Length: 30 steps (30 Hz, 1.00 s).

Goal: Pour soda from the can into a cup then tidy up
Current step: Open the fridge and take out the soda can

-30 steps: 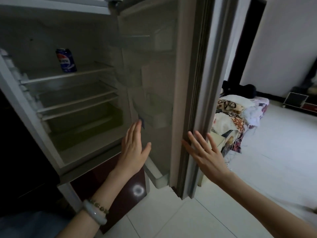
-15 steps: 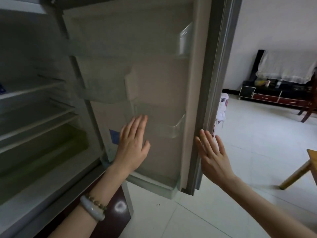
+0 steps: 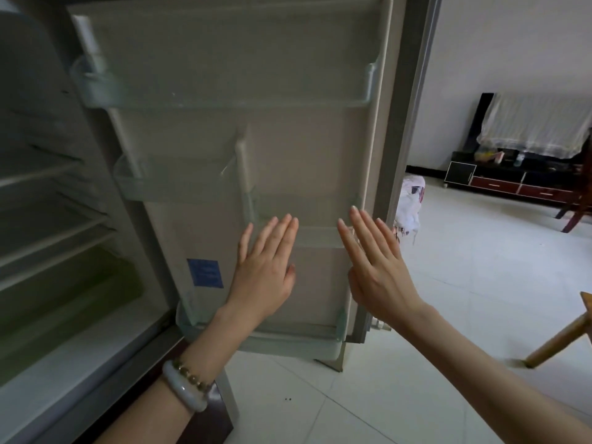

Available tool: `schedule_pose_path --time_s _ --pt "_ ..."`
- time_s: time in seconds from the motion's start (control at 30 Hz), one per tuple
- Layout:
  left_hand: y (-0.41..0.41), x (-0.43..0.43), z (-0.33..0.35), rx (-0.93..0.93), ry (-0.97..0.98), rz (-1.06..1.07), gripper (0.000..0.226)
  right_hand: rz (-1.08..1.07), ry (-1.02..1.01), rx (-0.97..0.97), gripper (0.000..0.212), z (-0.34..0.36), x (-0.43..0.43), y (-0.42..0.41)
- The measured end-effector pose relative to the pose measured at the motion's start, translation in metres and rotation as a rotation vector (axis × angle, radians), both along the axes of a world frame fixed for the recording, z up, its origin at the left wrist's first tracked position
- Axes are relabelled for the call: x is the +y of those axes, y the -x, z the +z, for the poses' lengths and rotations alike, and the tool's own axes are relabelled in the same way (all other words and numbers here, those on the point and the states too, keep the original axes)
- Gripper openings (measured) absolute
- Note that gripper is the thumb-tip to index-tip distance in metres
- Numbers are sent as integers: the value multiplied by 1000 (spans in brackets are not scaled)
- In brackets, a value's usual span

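The open fridge door (image 3: 288,139) fills the middle of the head view, its inner side facing me with clear, empty door racks. My left hand (image 3: 264,270) is flat and open in front of the door's lower rack, a bracelet on its wrist. My right hand (image 3: 376,270) is open too, fingers spread, near the door's right edge. Neither hand holds anything. The soda can and the cup are out of view.
The fridge interior (image 3: 57,219) with bare shelves lies at the left. White tiled floor (image 3: 464,299) stretches to the right. A wooden table leg (image 3: 557,341) juts in at the right edge. A dark TV cabinet (image 3: 512,184) stands by the far wall.
The view has swung right, so the blue can on the fridge shelf has left the frame. My right hand has moved from the door's outer edge to its inner face.
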<state>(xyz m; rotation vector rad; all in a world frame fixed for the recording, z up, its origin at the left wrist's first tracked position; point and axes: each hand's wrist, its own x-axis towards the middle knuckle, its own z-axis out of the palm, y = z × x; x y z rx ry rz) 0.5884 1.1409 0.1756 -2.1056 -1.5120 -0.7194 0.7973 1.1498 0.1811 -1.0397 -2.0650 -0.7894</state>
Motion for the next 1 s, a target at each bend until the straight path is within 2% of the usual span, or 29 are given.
schedule_pose_path --time_s 0.23,0.33,0.63,1.0 --pt "-20 40 3 37 2 71 72 -32 116 -106 74 -6 61 -8" --pt "-26 58 4 18 18 83 73 -15 162 -97 80 -6 83 -10" --pt "-51 99 7 -68 68 163 72 23 236 -101 79 -2 137 -19" --pt "-66 137 13 -32 136 301 75 32 366 -110 82 -3 181 -18"
